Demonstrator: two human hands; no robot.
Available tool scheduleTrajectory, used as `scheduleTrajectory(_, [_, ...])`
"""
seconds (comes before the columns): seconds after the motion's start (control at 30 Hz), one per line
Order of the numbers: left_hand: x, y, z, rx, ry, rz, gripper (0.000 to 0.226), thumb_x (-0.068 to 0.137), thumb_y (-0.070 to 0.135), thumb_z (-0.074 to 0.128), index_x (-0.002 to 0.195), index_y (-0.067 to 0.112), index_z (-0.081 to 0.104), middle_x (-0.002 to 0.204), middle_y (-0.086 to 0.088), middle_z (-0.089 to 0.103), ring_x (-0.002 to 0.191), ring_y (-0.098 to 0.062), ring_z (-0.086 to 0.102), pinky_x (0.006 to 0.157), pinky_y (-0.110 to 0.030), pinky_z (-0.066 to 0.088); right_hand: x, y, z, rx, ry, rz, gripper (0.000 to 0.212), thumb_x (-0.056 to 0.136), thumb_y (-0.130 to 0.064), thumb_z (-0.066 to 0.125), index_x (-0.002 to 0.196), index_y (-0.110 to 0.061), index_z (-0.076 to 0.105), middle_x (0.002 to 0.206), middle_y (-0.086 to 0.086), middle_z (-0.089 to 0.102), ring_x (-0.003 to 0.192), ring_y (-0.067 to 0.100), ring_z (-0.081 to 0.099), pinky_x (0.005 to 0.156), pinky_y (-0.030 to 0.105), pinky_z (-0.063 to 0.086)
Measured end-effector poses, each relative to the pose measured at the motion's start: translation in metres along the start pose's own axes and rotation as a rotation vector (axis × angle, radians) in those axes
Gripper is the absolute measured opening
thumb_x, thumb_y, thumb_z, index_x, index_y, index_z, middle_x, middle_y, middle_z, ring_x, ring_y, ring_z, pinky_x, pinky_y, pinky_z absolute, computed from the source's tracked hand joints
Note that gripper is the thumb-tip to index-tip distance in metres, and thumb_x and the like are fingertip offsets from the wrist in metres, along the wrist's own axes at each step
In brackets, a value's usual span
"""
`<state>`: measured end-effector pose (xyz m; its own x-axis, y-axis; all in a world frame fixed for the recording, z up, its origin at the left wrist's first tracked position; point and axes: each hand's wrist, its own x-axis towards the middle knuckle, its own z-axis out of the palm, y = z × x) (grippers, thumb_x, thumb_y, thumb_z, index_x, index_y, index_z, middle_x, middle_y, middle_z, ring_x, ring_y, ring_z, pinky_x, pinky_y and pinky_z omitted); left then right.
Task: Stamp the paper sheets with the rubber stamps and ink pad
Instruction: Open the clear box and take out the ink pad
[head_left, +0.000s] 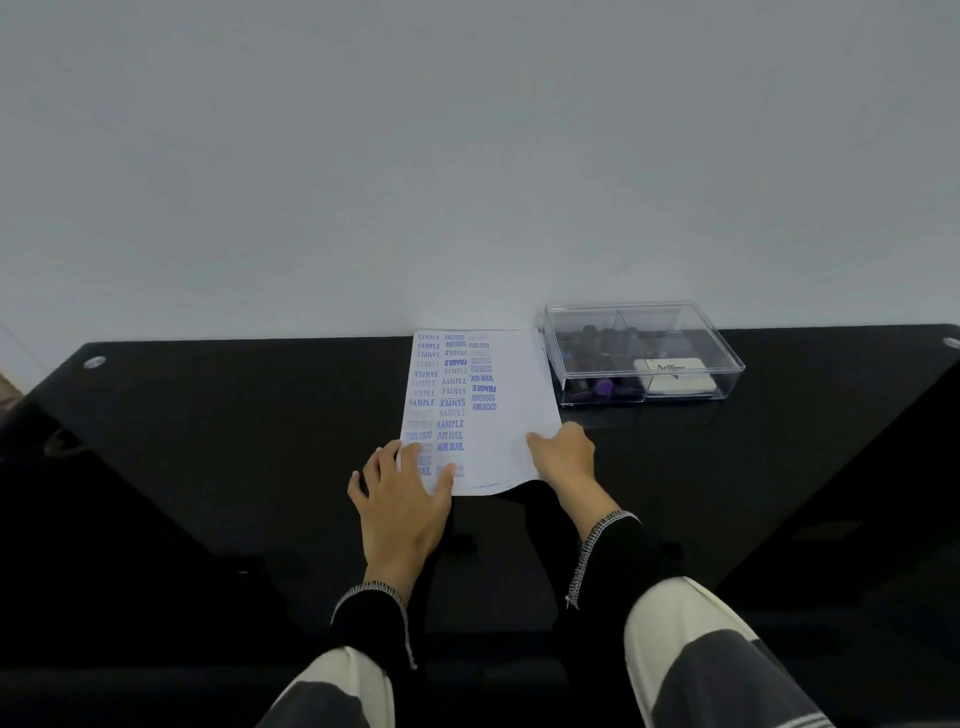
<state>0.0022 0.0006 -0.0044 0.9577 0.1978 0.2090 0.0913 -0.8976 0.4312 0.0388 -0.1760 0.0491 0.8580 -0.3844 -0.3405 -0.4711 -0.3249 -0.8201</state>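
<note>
Paper sheet (498, 415) flat on the black glass table (208, 441), long axis running away from the body toward the wall (467, 156), far edge nearly against it. Left and middle columns crowded with blue imprints; right strip mostly bare. Near right corner lifted off the glass, pinched by the right hand (563, 451), thumb on top, fingers curled underneath and hidden. Left hand (402, 491) spread flat, fingers straight, pressing the near left corner down, gripping nothing. Sheet lies ahead of both hands, reaching away from the fingertips.

Just right of the sheet, nearly touching its far right edge: clear plastic box (644, 353), lid apparently closed, dark rubber stamps (602, 338) in the left compartment, white ink pad (674, 375) in the front right one. Right hand nearer the box, probably the one to reach for it.

Open glass to the left and toward the body; wall blocks the far side, box the right. Likely turning or shifting the sheet, best leftward or nearward.
</note>
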Motion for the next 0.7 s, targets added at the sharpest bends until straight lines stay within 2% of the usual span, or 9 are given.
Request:
scheduleTrajectory(0.1, [0.001, -0.001, 0.001, 0.002, -0.009, -0.010, 0.049, 0.093, 0.053, 0.043, 0.133, 0.026, 0.046, 0.143, 0.004, 0.038, 0.136, -0.018, 0.028, 0.116, -0.047, 0.013, 0.000, -0.001, -0.001, 0.005, -0.005, -0.007, 0.032, 0.092, -0.015, 0.050, 0.121, -0.002, 0.047, 0.120, 0.013, 0.056, 0.091, 0.024, 0.052, 0.074, 0.031, 0.043])
scheduleTrajectory(0.2, [0.001, 0.000, 0.001, -0.002, -0.023, -0.018, 0.047, 0.094, 0.050, 0.043, 0.134, 0.026, 0.045, 0.144, 0.004, 0.037, 0.138, -0.018, 0.026, 0.117, -0.047, 0.012, 0.002, 0.000, -0.001, -0.045, 0.010, -0.024, 0.029, 0.089, -0.012, 0.048, 0.117, -0.005, 0.048, 0.116, 0.011, 0.056, 0.090, 0.024, 0.053, 0.078, 0.036, 0.049])
scheduleTrajectory(0.33, [0.003, -0.001, 0.000, -0.002, -0.035, -0.022, 0.045, 0.095, 0.049, 0.041, 0.135, 0.027, 0.044, 0.145, 0.004, 0.036, 0.139, -0.018, 0.025, 0.117, -0.047, 0.011, 0.001, 0.001, 0.001, -0.099, 0.031, -0.047, 0.024, 0.087, -0.010, 0.048, 0.110, -0.010, 0.054, 0.107, 0.006, 0.060, 0.085, 0.023, 0.054, 0.069, 0.031, 0.044])
scheduleTrajectory(0.47, [0.003, 0.000, -0.001, -0.037, -0.017, -0.025, 0.046, 0.096, 0.047, 0.042, 0.136, 0.026, 0.042, 0.143, 0.004, 0.039, 0.136, -0.017, 0.030, 0.117, -0.047, 0.013, -0.001, 0.003, 0.002, -0.116, 0.077, -0.128, 0.019, 0.088, -0.008, 0.049, 0.103, -0.013, 0.058, 0.105, 0.003, 0.063, 0.083, 0.021, 0.054, 0.067, 0.027, 0.042])
scheduleTrajectory(0.6, [0.002, -0.002, -0.003, -0.119, 0.039, -0.039, 0.047, 0.094, 0.049, 0.044, 0.135, 0.025, 0.043, 0.135, 0.007, 0.047, 0.127, -0.015, 0.039, 0.115, -0.043, 0.018, -0.006, 0.006, -0.005, 0.015, 0.058, -0.249, 0.024, 0.094, -0.008, 0.051, 0.115, -0.016, 0.058, 0.105, -0.002, 0.062, 0.085, 0.016, 0.055, 0.063, 0.022, 0.041])
scheduleTrajectory(0.7, [0.012, 0.001, -0.007, -0.268, 0.058, -0.167, 0.054, 0.093, 0.053, 0.046, 0.138, 0.022, 0.040, 0.129, 0.006, 0.054, 0.122, -0.016, 0.045, 0.110, -0.041, 0.020, -0.010, 0.010, -0.012, 0.159, 0.056, -0.318, 0.024, 0.094, -0.006, 0.053, 0.115, -0.017, 0.060, 0.102, -0.004, 0.062, 0.089, 0.013, 0.058, 0.060, 0.012, 0.041])
